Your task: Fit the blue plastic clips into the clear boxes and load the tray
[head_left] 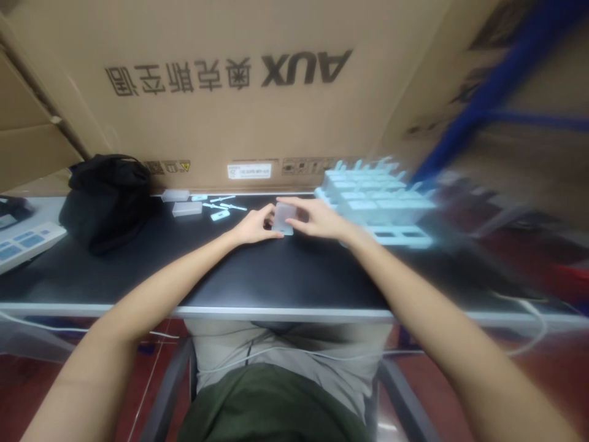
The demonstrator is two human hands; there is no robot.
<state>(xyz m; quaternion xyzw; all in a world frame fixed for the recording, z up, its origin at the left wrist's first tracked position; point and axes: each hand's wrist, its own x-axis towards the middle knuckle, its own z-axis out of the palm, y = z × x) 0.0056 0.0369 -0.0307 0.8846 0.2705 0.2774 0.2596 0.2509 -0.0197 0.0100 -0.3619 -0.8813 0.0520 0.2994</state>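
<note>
Between my two hands, over the middle of the black tabletop, is a small translucent plastic box. My left hand grips its left side with thumb and fingers. From the right, my right hand holds it too, the thumb lying across its face and the fingers along the top. To the left of my hands lie two more translucent boxes, the nearer box and the farther box. Several small light-blue plastic pieces are scattered beside them, some thin and stick-like.
At the right stands a stack of light-blue trays with upright tabs, blurred. A black bag and a grey-white device sit on the left. A large cardboard box rises behind the table. A white cable hangs below its front edge.
</note>
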